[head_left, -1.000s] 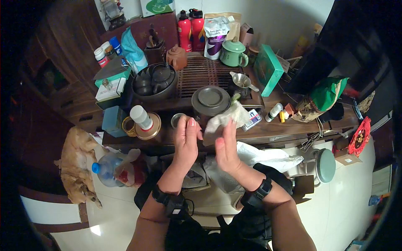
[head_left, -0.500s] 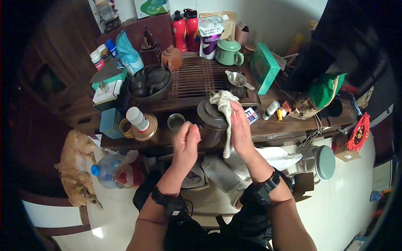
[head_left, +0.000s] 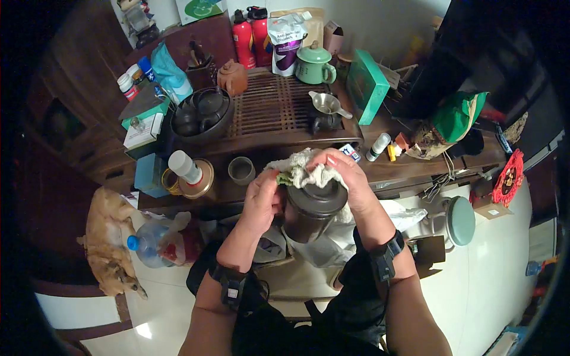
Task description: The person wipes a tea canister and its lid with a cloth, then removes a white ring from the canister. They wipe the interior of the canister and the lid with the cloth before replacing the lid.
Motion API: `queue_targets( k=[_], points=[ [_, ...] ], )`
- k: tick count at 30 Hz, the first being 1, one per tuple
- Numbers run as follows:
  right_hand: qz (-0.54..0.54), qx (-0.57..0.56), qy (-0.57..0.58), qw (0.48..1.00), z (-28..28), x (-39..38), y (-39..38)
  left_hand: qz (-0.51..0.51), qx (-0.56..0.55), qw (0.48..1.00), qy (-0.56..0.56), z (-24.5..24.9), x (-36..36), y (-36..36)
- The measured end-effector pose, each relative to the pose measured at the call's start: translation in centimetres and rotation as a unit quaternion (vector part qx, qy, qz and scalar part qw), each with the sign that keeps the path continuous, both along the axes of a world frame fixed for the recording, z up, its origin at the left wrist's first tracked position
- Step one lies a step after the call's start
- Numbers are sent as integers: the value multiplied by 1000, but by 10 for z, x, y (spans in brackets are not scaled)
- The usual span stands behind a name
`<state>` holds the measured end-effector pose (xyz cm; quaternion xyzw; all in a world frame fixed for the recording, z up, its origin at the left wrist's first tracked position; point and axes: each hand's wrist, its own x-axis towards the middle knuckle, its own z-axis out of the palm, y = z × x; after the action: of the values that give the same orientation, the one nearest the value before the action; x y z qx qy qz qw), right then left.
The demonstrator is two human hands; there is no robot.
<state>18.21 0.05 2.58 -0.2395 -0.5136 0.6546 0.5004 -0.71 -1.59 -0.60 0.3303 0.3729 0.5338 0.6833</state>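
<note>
Front-left of the slatted tea tray (head_left: 270, 113), a wide black bowl (head_left: 184, 137) held a dark teapot (head_left: 210, 102) and dark cups (head_left: 187, 122). In front of the tray, a grey cup (head_left: 241, 170) stood open, its contents too dim to name. To its right, the left hand (head_left: 261, 199) had its fingers bent against the upper left side of the dark lidded canister (head_left: 310, 216) and the edge of the cloth (head_left: 306, 169). The canister was between the hands, in front of the tray, its long axis near upright, with the lid (head_left: 320, 196) up and the base toward the person, showing past the table's front edge. The lid covered whatever was inside. The cloth lay bunched over the lid's far side, gripped by the curled fingers of the right hand (head_left: 350, 178). Half a second earlier, the cloth hung from the right hand beside the canister, and the left hand was apart from both; since then the canister had come closer to the person. Behind the hands, on the tray's right side, sat a metal strainer (head_left: 327, 104).
</note>
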Motion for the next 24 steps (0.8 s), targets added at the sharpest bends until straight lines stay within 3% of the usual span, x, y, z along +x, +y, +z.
queue_targets(
  k=[6,10,14,15,18,24],
  points=[
    [-142,14,59,988,-20,-15,15,72,73,991,88,-5,-2,6],
    [-225,102,-80,966,-25,-24,17,150,112,969,160,-12,0,12],
    [-200,107,-92,970,-27,-28,14,194,160,943,218,-13,-4,14],
    [-149,77,-58,984,-19,-26,9,204,172,936,230,-11,-5,15],
    [-156,144,-103,972,-23,-27,8,211,199,923,252,-10,-9,13],
    [-151,112,-63,980,-22,-22,10,192,289,885,311,-27,-8,15]
  ],
)
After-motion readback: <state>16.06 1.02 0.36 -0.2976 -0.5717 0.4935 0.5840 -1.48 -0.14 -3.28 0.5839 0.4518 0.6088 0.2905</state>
